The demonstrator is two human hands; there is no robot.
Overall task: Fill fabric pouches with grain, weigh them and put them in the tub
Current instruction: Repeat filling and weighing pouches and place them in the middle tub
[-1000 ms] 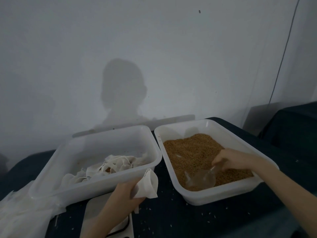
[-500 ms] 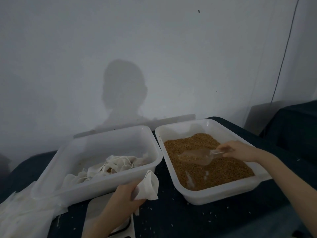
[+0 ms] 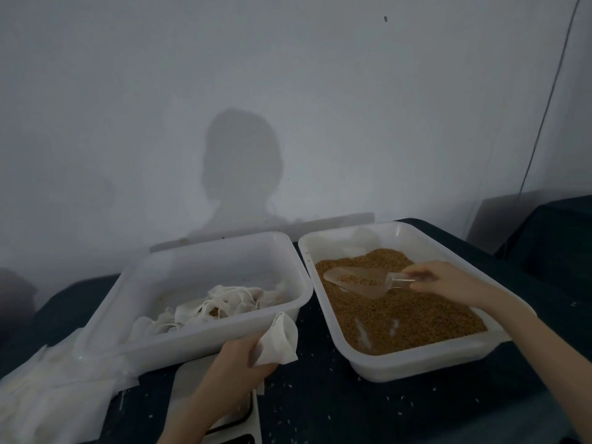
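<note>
My left hand (image 3: 238, 358) grips a small white fabric pouch (image 3: 280, 341) with its mouth held open, in front of the left tub. My right hand (image 3: 448, 282) holds the handle of a clear plastic scoop (image 3: 358, 282) that carries some brown grain, lifted above the grain (image 3: 400, 315) in the right white tub (image 3: 416, 363). The left white tub (image 3: 198, 344) holds several white pouches (image 3: 224, 302). A white scale (image 3: 192, 376) lies under my left forearm, mostly hidden.
A heap of white fabric (image 3: 48, 392) lies at the left on the dark table (image 3: 336, 408). Loose grains are scattered on the table in front of the tubs. A grey wall stands right behind the tubs.
My right hand has lifted the scoop out of the grain with a load in it and levelled it above the tub. My left hand with the pouch has barely moved.
</note>
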